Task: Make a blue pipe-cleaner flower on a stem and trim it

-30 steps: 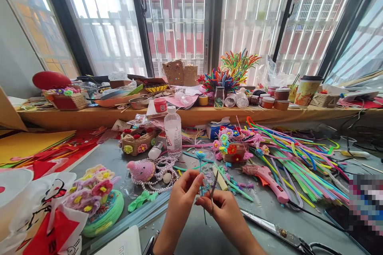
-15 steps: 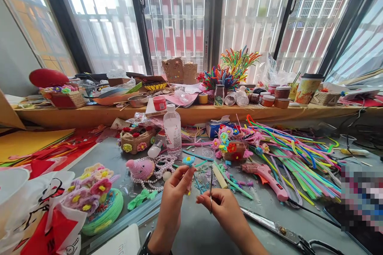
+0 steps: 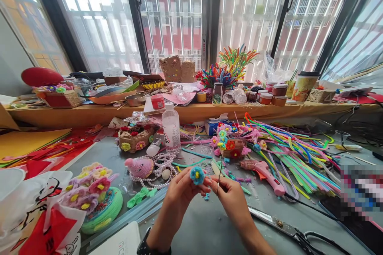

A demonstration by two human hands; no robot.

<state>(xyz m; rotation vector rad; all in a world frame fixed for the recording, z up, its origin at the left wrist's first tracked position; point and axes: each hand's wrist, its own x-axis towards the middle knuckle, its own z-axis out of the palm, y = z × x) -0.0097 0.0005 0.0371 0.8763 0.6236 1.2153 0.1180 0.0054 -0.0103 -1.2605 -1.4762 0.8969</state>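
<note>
My left hand [image 3: 181, 191] pinches a small fuzzy blue flower with a yellow centre [image 3: 197, 175], its face turned towards me. My right hand [image 3: 229, 196], close beside it, grips a slim dark metal tool, which looks like tweezers [image 3: 220, 174], tip upward. The fingertips of both hands almost meet just right of the flower; whether they touch is unclear. Blue fuzz scraps [image 3: 206, 197] lie on the grey table [image 3: 196, 227] below. Right of my right hand, large scissors [image 3: 278, 223] rest on the table, and a pink glue gun [image 3: 266, 175] lies beyond.
Pipe cleaners [image 3: 302, 171] spread over the right side. A flower-trimmed basket [image 3: 233, 149], a clear bottle [image 3: 170, 127] and a pearl string [image 3: 173, 163] stand or lie beyond my hands. At left sit a green flower piece [image 3: 104, 211] and a white bag [image 3: 38, 207]. A phone [image 3: 350, 223] lies right.
The blue flower has tilted to face me and moved slightly right and down. My right hand has come up and right, with the tool now close beside the flower.
</note>
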